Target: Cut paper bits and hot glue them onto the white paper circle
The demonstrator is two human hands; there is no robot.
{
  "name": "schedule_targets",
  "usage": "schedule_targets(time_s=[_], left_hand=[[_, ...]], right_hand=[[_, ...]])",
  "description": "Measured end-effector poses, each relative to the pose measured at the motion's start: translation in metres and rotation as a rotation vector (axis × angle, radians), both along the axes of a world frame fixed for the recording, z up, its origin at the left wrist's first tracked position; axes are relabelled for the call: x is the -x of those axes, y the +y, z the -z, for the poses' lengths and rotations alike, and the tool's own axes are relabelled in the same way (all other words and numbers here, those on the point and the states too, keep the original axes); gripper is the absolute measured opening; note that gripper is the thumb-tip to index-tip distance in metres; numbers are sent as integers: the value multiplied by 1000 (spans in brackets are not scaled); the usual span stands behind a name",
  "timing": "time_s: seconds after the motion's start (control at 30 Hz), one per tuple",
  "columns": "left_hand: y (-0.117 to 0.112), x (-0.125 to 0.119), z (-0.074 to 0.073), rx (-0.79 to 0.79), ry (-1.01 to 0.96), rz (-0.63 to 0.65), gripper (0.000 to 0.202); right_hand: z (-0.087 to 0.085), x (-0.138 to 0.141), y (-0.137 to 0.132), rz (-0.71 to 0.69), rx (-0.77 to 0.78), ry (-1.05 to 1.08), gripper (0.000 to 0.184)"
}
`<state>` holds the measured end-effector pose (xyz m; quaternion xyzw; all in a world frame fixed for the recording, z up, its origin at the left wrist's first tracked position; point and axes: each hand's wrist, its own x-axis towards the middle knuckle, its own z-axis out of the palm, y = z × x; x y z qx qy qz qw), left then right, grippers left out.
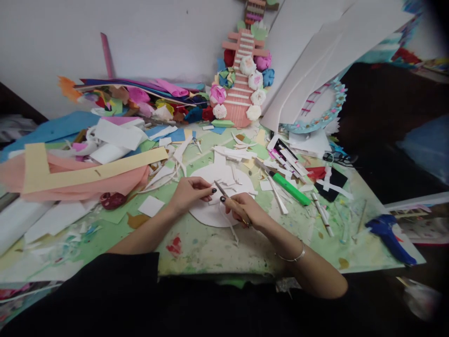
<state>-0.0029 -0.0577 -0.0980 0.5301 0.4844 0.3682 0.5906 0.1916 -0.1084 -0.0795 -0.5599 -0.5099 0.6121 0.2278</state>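
Note:
My right hand [242, 209] is closed around a pair of scissors [221, 189], whose blades point up and to the left, towards my other hand. With thumb and fingers pinched together, my left hand [194, 193] holds what looks like a small white piece of paper or foam sheet, mostly hidden by the fingertips. Both hands are just above a white oval sheet [203, 217] lying flat on the table. White offcuts [235, 174] are scattered on its upper part, and a thin white strip [232, 231] lies below my right hand.
Right of the hands lie a green utility knife [291, 189], several marker pens [322, 214] and a blue glue gun [391, 238]. Coloured paper [87, 171] is heaped on the left. A flower-trimmed pink model [238, 100] leans on the wall behind. Scraps litter the green-stained table [210, 257].

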Motion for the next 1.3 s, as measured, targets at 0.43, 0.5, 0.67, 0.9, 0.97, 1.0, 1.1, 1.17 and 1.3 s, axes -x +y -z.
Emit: schedule_targets(time_s=[0.43, 0.5, 0.67, 0.9, 0.97, 1.0, 1.1, 1.17, 1.3], left_hand=[[-3, 3, 15, -1022, 472, 315, 22], [-6, 0, 17, -1114, 504, 408, 29], [-5, 0, 20, -1173, 566, 434, 29], [-10, -2, 9, -1189, 550, 648, 26], [-9, -5, 13, -1208, 554, 611, 19], [-8, -7, 16, -1214, 545, 588, 17], [-4, -11, 18, -1173, 407, 506, 17], [-3, -13, 14, -1050, 251, 400, 16], [0, -13, -1, -680, -117, -4, 9]], right_hand=[[-14, -40, -10, 172, -125, 148, 47], [-13, -45, -13, 187, -115, 136, 48], [-14, -54, -17, 192, -129, 131, 47], [-16, -57, -18, 181, -119, 140, 46], [-17, -57, -17, 170, -123, 150, 46], [-18, -57, -16, 163, -131, 154, 46], [-23, -58, -13, 143, -179, 153, 46], [-26, -58, -11, 142, -223, 138, 46], [-25, -52, -9, 63, -277, 105, 46]])
